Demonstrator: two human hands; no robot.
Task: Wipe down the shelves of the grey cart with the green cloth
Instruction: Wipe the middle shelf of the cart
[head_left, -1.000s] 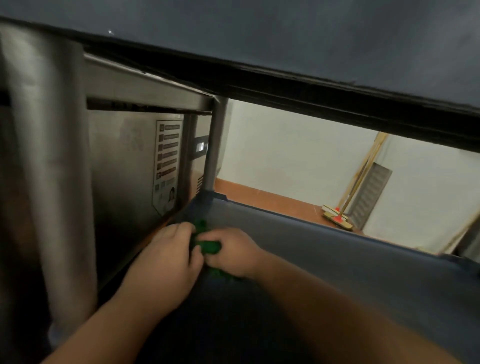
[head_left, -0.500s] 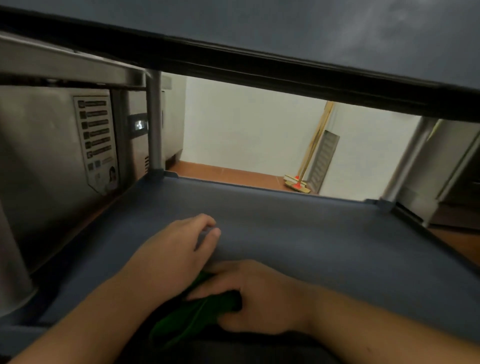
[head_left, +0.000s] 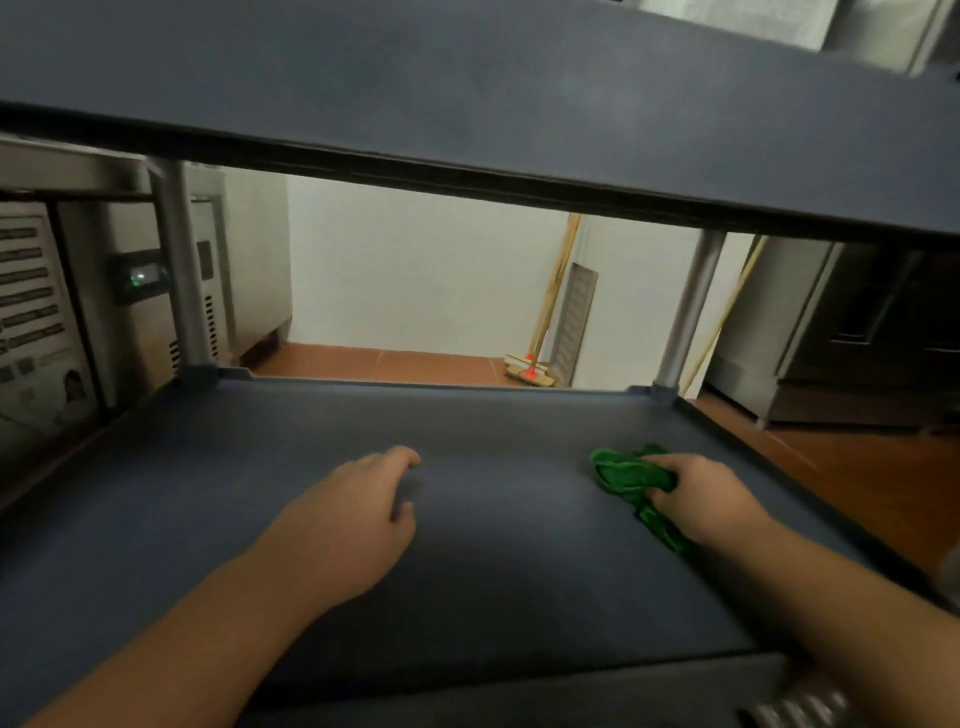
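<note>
Head view: right hand (head_left: 711, 499) partly hides green cloth (head_left: 626, 474).

Green cloth (head_left: 631, 475) bunched, lying on right side of grey cart's lower shelf (head_left: 493, 545).

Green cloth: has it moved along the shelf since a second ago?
Yes. The green cloth, held in the right hand, went from the far-left post toward the far-right post.
</note>
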